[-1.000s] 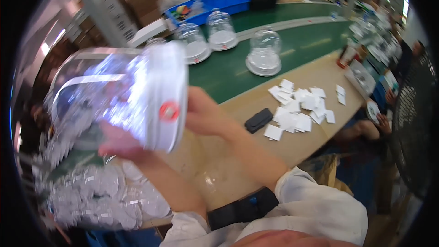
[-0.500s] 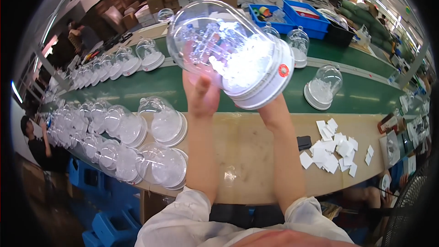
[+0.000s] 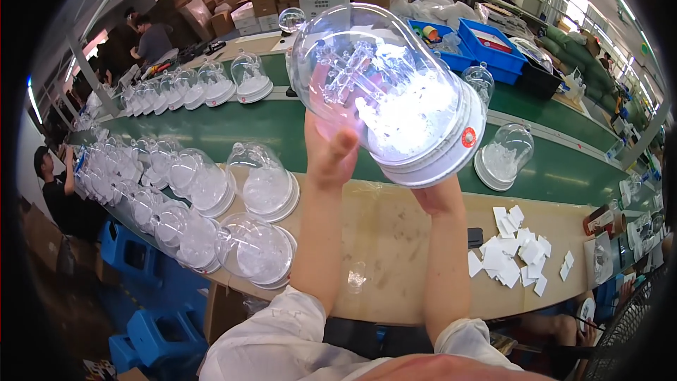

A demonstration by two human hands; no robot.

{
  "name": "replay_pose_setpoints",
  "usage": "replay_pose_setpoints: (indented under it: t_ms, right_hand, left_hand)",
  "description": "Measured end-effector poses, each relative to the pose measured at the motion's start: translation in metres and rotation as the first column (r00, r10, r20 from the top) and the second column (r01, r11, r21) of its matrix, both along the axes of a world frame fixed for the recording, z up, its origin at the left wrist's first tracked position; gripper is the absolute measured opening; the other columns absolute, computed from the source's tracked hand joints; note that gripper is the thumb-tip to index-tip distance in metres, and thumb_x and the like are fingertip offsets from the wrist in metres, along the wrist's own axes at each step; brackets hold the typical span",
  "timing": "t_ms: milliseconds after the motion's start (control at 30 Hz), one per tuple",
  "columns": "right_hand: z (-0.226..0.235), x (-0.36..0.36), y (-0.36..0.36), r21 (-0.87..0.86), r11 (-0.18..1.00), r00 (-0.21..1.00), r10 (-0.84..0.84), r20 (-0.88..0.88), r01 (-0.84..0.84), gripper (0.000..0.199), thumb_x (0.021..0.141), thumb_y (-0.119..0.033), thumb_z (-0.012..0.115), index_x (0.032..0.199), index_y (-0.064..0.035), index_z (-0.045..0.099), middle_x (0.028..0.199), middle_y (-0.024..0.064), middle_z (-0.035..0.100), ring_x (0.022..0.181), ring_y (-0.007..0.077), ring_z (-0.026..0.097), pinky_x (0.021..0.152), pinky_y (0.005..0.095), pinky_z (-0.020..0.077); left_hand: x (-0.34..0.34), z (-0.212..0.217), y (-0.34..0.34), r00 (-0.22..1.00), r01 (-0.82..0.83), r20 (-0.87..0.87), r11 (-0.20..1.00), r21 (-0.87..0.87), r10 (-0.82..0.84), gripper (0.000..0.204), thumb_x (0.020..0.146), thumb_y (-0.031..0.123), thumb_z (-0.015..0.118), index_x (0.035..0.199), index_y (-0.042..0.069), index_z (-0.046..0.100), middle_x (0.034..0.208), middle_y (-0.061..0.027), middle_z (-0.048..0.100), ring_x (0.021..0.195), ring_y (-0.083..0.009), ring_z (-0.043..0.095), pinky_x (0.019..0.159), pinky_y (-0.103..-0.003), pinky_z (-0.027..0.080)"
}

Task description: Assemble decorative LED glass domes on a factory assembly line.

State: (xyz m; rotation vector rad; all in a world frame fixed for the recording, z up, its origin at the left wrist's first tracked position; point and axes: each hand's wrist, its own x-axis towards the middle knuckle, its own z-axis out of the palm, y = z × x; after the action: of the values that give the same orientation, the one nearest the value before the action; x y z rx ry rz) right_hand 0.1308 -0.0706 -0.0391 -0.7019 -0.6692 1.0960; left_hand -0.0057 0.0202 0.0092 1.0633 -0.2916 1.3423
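Note:
A clear bell-shaped dome ornament (image 3: 384, 70) is held up over the workbench, its rounded top tilted toward the upper left. Bright white light glows inside it, around small clear figures and a white snowy mound. On its white round base (image 3: 430, 173) sits a red round spot (image 3: 468, 137). My left hand (image 3: 331, 148) is against the dome's near left side, thumb showing and its other fingers partly seen through the clear wall. Underneath the base, my right hand (image 3: 438, 196) supports it, fingers hidden. Another dome ornament (image 3: 504, 159), unlit, stands to the right on the green belt.
Crowded dome ornaments (image 3: 254, 250) fill the bench's left side; more line the far belt (image 3: 211, 85). White square pieces (image 3: 504, 261) lie scattered at right beside a small black object (image 3: 474, 238). Blue bins (image 3: 490, 49) stand behind. A person (image 3: 56, 190) is at the far left.
The whole view has swung a little to the left, so the surroundings sit further right. The lit dome ornament stays in both hands, at nearly the same tilt, slightly lower and further right in the picture.

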Motion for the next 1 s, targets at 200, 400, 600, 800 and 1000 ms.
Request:
replay_pose_setpoints:
  t_ms: [200,400,600,800,1000]
  right_hand:
    - [-0.014,0.004,0.011,0.048,0.998,0.999,0.032,-0.036,-0.030,0.062,0.090,-0.017,0.065,0.142,-0.0024,0.035,0.142,0.0089,0.045,0.126,0.0207,0.047,0.102,0.0355,0.0417]
    - [-0.024,0.005,0.006,0.098,0.993,0.995,-0.071,0.067,0.064,0.063,0.095,-0.026,0.056,0.148,-0.0086,0.027,0.148,0.0085,0.037,0.130,0.0234,0.043,0.106,0.0387,0.0400]
    - [-0.020,0.002,0.003,0.102,0.991,0.991,-0.092,0.093,0.082,0.062,0.095,-0.025,0.056,0.148,-0.0074,0.027,0.148,0.0082,0.036,0.132,0.0224,0.042,0.108,0.0367,0.0381]
    - [-0.031,0.007,0.006,0.143,0.987,0.997,-0.068,-0.019,0.070,0.063,0.092,-0.017,0.061,0.146,-0.0045,0.030,0.145,0.0079,0.039,0.129,0.0200,0.043,0.106,0.0335,0.0387]
    - [-0.045,0.021,0.013,0.181,0.983,1.000,0.019,-0.023,-0.014,0.065,0.092,-0.021,0.061,0.146,-0.0056,0.029,0.146,0.0079,0.039,0.130,0.0210,0.042,0.106,0.0346,0.0383]
  left_hand:
    - [0.000,0.000,0.001,1.000,-0.007,0.009,1.000,0.015,0.007,0.117,0.064,0.037,0.088,0.150,0.007,0.015,0.146,-0.0208,0.032,0.134,-0.0378,0.036,0.110,-0.050,0.030]
    - [0.003,-0.002,-0.001,0.999,0.042,0.024,0.999,-0.007,-0.042,0.118,0.063,0.036,0.089,0.150,0.006,0.014,0.145,-0.0196,0.033,0.132,-0.0370,0.038,0.110,-0.050,0.031]
    - [0.003,-0.002,-0.001,0.998,0.048,0.042,0.999,0.008,-0.048,0.119,0.063,0.034,0.090,0.150,0.006,0.014,0.144,-0.0186,0.034,0.132,-0.0367,0.038,0.109,-0.050,0.033]
    - [0.002,0.003,-0.006,0.998,0.051,0.046,0.999,0.013,-0.052,0.122,0.058,0.023,0.093,0.149,0.007,0.014,0.146,-0.0183,0.031,0.133,-0.0399,0.037,0.109,-0.050,0.033]
    - [0.005,0.005,-0.007,0.999,0.038,0.002,0.999,0.005,-0.038,0.123,0.055,0.017,0.094,0.149,0.008,0.014,0.146,-0.0172,0.029,0.132,-0.0410,0.037,0.109,-0.050,0.034]
